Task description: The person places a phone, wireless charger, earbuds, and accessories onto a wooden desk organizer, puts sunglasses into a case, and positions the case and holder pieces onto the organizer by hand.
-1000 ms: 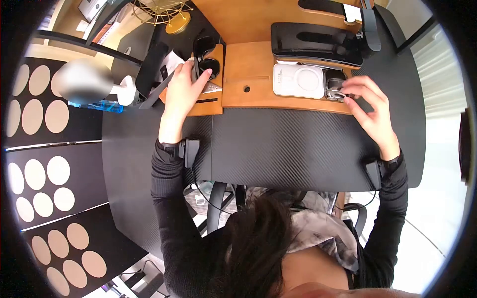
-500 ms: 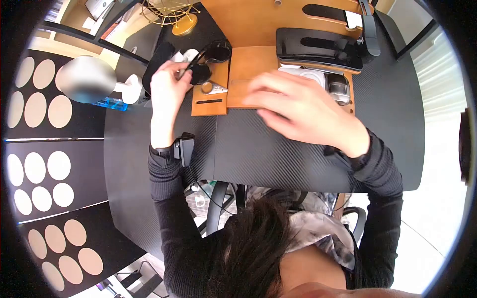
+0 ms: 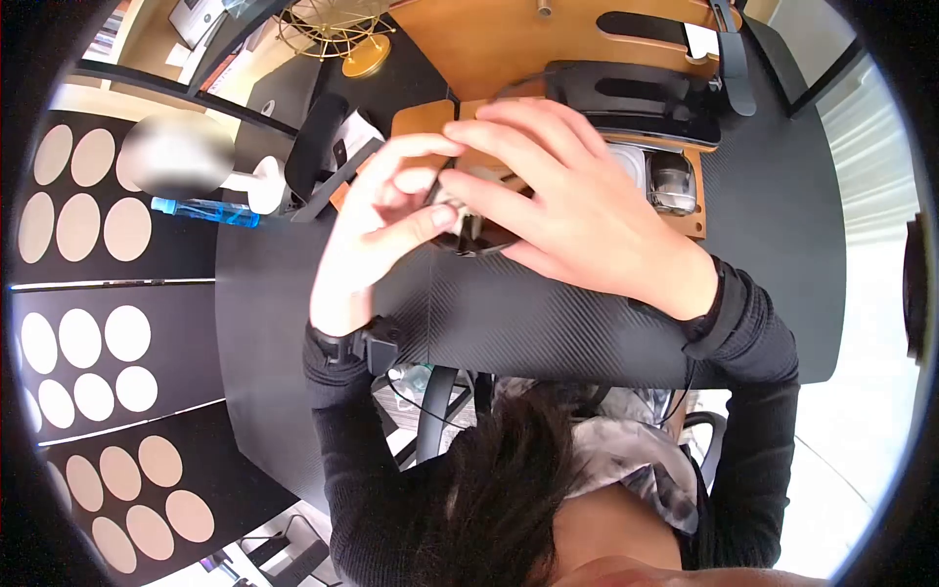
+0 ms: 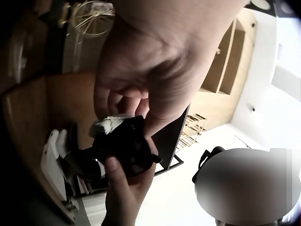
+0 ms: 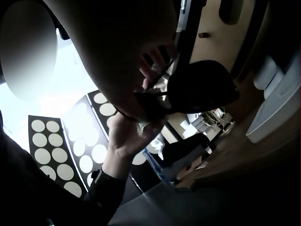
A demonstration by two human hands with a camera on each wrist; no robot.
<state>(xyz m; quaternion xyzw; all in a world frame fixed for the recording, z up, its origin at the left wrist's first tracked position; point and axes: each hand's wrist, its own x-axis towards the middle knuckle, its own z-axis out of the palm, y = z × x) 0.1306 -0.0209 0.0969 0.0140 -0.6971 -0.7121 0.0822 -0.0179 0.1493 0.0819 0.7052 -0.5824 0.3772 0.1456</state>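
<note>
The dark, carbon-weave desk surface (image 3: 548, 303) fills the middle of the head view, with a tan wooden organiser tray (image 3: 699, 220) at its far side and a wall panel of pale discs at the left.

Above it, the fingers of both hands are curled round a pair of dark-lensed sunglasses (image 3: 474, 235), held up in the air between the tray and the person's head. The left hand (image 3: 386, 220) pinches one side with thumb and fingertips; the right hand (image 3: 577, 210) closes over the other. In the left wrist view a small pale scrap shows against the dark lens (image 4: 124, 148); whether it is a cloth or a label cannot be told.

A second ago the sunglasses lay at the left end of the tray under the left hand, while the right hand was at a small clear jar (image 3: 673, 183) in the tray's right corner. Now the right hand has left the jar and joined the left, and the sunglasses are off the tray, so the work appears to have shifted to handling them with both hands.

Open surface lies below the hands. Behind them the tray is crowded: a glossy black case (image 3: 641, 98), a white square charger (image 3: 626, 161), the jar. To the left stand a blue plastic bottle (image 3: 205, 210) and a gold wire stand (image 3: 333, 24).
</note>
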